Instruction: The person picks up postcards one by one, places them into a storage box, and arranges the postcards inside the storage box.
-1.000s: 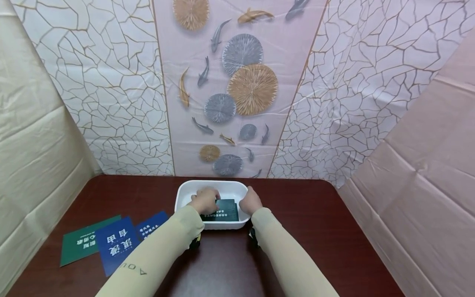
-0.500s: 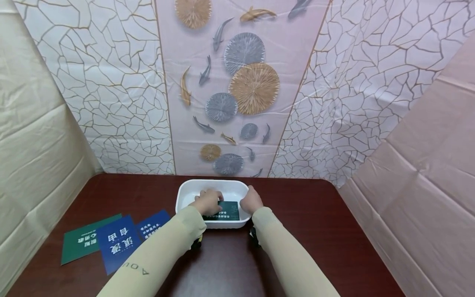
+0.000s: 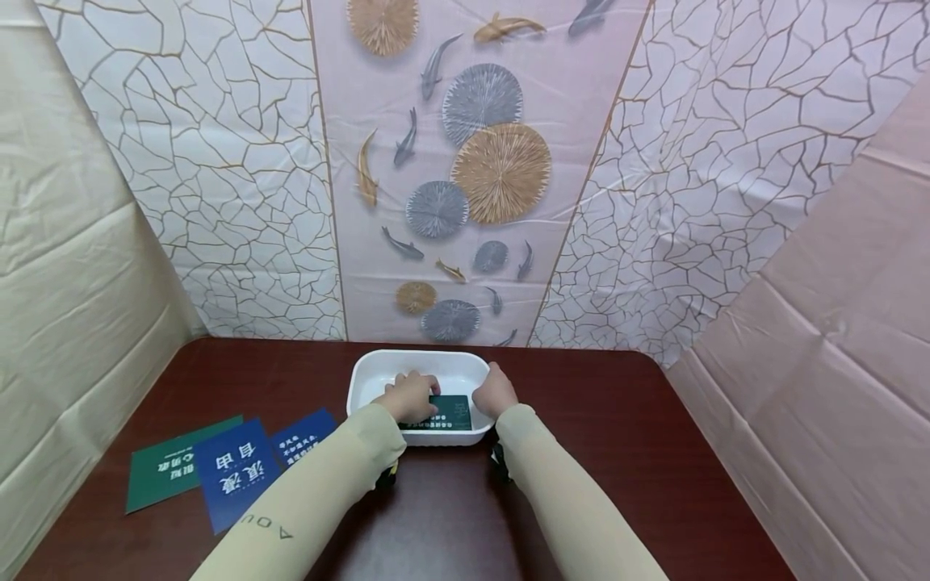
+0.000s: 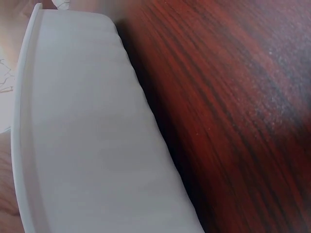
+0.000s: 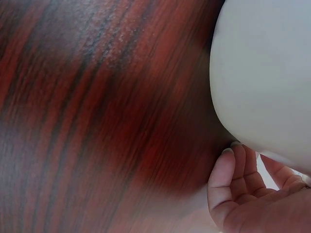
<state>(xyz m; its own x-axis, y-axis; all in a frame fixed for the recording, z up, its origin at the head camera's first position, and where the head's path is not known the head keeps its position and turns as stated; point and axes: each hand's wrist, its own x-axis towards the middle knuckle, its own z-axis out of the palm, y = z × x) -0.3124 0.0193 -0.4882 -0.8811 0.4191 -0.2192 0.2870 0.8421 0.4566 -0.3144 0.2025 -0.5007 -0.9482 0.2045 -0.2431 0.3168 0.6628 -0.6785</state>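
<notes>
Green card [image 3: 455, 411] has shifted rightward in the tray [image 3: 443, 439]; likely light, stiff, slick, best held by edges. Left hand [image 3: 410, 395]: hold unclear; right hand [image 3: 496, 392] grips tray rim.

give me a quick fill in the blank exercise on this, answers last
1. The right hand grips the white rounded-rectangular tray at its ____ end.
2. The flat rectangular printed card partly covered by the left hand is coloured ____.
3. Left of the tray, visible flat blue printed cards number ____.

Missing words: right; green; two
</notes>
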